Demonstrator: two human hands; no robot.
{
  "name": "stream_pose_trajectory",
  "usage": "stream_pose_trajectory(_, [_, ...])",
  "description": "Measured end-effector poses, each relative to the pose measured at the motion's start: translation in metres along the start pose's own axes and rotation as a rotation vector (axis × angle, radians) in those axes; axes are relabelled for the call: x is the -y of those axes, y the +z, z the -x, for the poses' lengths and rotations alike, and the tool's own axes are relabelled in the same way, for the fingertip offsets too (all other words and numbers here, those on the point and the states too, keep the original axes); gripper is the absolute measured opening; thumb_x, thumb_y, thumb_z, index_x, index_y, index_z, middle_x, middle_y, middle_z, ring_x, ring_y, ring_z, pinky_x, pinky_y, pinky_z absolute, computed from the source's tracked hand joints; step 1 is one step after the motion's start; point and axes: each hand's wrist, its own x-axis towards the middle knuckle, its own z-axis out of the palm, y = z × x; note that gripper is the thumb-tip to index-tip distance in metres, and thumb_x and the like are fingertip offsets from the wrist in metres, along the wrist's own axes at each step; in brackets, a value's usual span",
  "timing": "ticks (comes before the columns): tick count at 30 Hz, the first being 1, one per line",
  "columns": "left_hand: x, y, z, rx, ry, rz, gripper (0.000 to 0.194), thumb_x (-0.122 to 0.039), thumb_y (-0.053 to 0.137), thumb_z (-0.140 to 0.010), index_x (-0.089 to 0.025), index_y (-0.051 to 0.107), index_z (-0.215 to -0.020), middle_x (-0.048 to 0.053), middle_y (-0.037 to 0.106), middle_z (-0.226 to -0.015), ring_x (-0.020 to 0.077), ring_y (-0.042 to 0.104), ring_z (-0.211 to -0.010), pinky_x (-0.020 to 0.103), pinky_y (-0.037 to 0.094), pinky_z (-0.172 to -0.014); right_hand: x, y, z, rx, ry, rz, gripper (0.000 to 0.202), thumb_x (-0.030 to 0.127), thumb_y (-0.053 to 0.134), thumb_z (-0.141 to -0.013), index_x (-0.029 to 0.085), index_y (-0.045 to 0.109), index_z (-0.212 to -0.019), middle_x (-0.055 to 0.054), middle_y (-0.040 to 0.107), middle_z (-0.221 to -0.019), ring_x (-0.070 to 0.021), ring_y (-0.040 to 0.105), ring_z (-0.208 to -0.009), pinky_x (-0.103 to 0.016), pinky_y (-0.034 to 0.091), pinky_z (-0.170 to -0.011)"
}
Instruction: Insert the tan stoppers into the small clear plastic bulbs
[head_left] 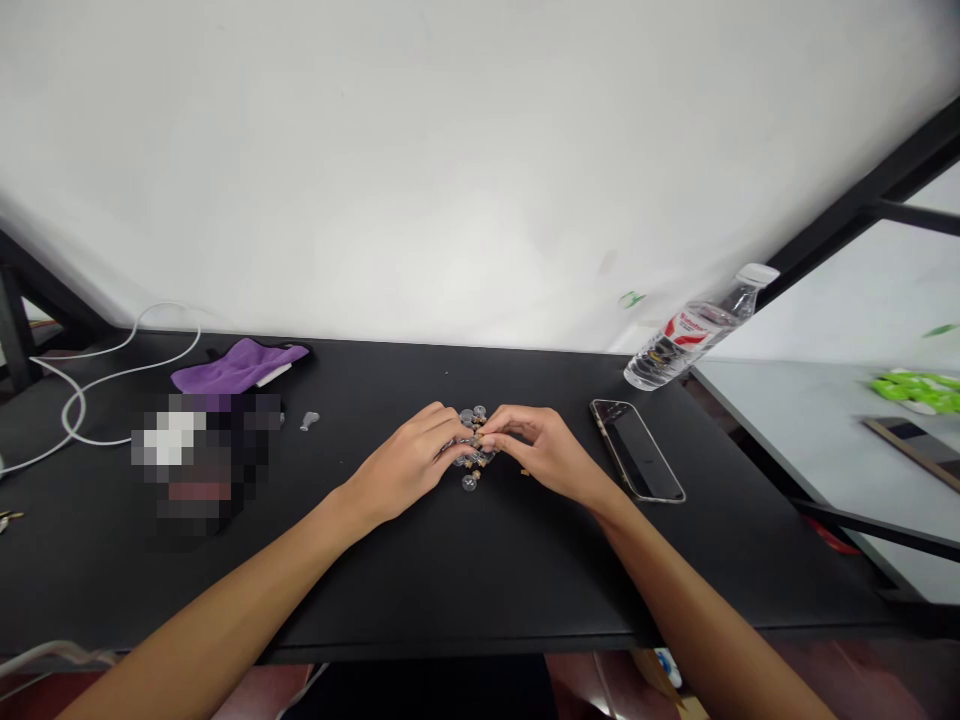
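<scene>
My left hand [411, 462] and my right hand [541, 450] meet fingertip to fingertip over a small heap at the middle of the table. In the heap [467, 416] lie several clear round plastic pieces, mixed with tiny gold-coloured bits. Thumb and fingers of the right hand pinch a small gold-coloured piece [480, 440]. The left fingers are closed beside it, and what they hold is too small and too hidden to name. One clear disc [469, 483] rests at the near edge of the heap, a gold bit touching it or close by.
Right of my hands lie a phone [639, 450] and a water bottle [697, 330], which looks tilted. To the left are a purple cloth [240, 368], a small clear piece [309, 420], a blurred-out area and a white cable [78, 400]. A white wall [420, 180] rises behind the black table [450, 590].
</scene>
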Motion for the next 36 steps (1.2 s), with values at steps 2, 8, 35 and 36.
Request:
stream_pose_trajectory(2, [0.001,0.0,0.0,0.001,0.005,-0.002,0.008,-0.018,0.058,-0.103,-0.019,0.065,-0.105,0.003,0.062,-0.09,0.0186,0.054,-0.089,0.032,0.047,-0.081,-0.001,0.001,0.0,0.0,0.003,-0.017,0.018,0.034,0.072,-0.093,0.017,0.076,-0.09,-0.006,0.074,-0.088,-0.0203,0.069,-0.085,-0.033,0.055,-0.081])
stream_pose_trajectory(8, [0.002,0.0,0.001,0.001,0.014,-0.011,0.009,-0.016,0.058,-0.102,-0.019,0.066,-0.106,0.004,0.063,-0.092,0.0188,0.055,-0.09,0.032,0.047,-0.081,-0.004,0.002,0.0,-0.006,0.013,-0.068,0.02,0.036,0.074,-0.092,0.017,0.075,-0.088,-0.005,0.073,-0.085,-0.0193,0.068,-0.083,-0.032,0.055,-0.08])
stream_pose_trajectory(35, [0.02,-0.041,-0.001,0.27,-0.261,-0.121,0.009,-0.028,0.067,-0.097,-0.024,0.066,-0.105,0.002,0.062,-0.103,0.0187,0.061,-0.09,0.029,0.045,-0.079,-0.009,-0.07,0.012,0.473,0.38,0.252,0.039,0.054,0.077,-0.081,0.016,0.071,-0.088,-0.001,0.064,-0.07,-0.0152,0.056,-0.065,-0.026,0.042,-0.059])
stream_pose_trajectory(36, [0.022,-0.044,0.0,0.248,-0.289,-0.162,0.009,-0.029,0.066,-0.097,-0.025,0.066,-0.105,0.001,0.062,-0.103,0.0182,0.061,-0.087,0.029,0.044,-0.077,-0.008,-0.069,0.012,0.477,0.376,0.258,0.039,0.055,0.075,-0.082,0.016,0.072,-0.087,-0.002,0.065,-0.07,-0.0155,0.056,-0.065,-0.026,0.042,-0.06])
